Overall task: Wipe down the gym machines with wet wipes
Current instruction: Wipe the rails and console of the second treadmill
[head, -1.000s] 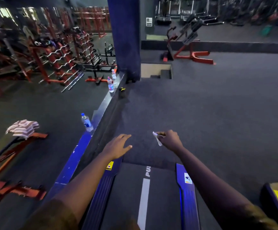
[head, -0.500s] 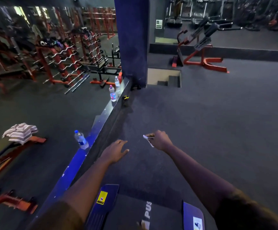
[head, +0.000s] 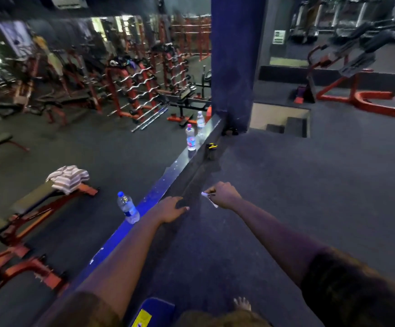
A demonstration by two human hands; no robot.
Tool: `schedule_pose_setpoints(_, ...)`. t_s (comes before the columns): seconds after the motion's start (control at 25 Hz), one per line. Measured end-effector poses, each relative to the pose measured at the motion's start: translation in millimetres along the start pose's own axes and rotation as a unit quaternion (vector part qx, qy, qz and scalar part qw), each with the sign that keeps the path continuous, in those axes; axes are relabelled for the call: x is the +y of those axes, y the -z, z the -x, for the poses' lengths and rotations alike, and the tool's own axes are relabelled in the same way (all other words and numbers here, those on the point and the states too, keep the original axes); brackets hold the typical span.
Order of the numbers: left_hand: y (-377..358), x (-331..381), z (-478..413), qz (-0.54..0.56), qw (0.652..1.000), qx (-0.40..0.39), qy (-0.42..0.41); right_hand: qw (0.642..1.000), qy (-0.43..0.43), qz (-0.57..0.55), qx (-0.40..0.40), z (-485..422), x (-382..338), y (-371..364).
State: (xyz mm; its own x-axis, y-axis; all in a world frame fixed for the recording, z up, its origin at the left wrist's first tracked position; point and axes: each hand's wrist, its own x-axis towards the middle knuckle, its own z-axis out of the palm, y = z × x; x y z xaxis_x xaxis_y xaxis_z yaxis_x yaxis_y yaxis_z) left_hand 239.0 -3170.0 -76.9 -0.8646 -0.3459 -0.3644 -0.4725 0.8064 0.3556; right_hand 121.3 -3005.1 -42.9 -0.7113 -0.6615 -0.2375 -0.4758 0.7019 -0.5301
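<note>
My right hand (head: 224,194) is stretched forward over the dark gym floor and pinches a small white wet wipe (head: 209,199) that sticks out to its left. My left hand (head: 171,208) reaches forward beside it, fingers relaxed and holding nothing. Only the blue front corner of the treadmill (head: 155,311) with a yellow sticker shows at the bottom edge, beneath my arms. A red-framed gym machine (head: 356,74) stands at the far right. A bare foot (head: 242,303) shows at the bottom.
A blue ledge (head: 125,227) runs diagonally from bottom left to a blue pillar (head: 235,55), carrying a water bottle (head: 128,208) nearby and two more bottles (head: 190,138) farther off. Left below: a red bench with a striped cloth (head: 68,178), barbell racks (head: 132,86). A stairwell opening (head: 281,121) lies beyond.
The view has tilted up and moved forward, so the treadmill deck has slid almost out of the bottom of the frame. Both hands stay stretched forward; the right still holds the wipe.
</note>
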Motion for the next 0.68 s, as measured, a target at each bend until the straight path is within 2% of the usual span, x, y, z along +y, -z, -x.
schedule_pose_setpoints(0.12,-34.6,-17.4,-69.1,-0.003,0.998,0.043,0.041,0.999,0.036,0.018,-0.026,-84.3,31.3,-38.3)
schedule_pose_setpoints(0.28,-62.4,-29.5,-129.4,0.007,0.993,0.051,0.104,0.995,0.059,0.041,-0.075,-159.2,61.5,-67.4)
schedule_pose_setpoints(0.48,-54.6,-62.7,-135.6,0.068,0.972,0.070,0.216,0.979,0.148,0.027,-0.138,-215.5,47.3,-65.4)
schedule_pose_setpoints(0.68,-62.1,-119.1,-95.5,0.115,0.929,0.109,0.333,0.944,0.261,0.041,-0.199,-252.0,-11.2,-103.5)
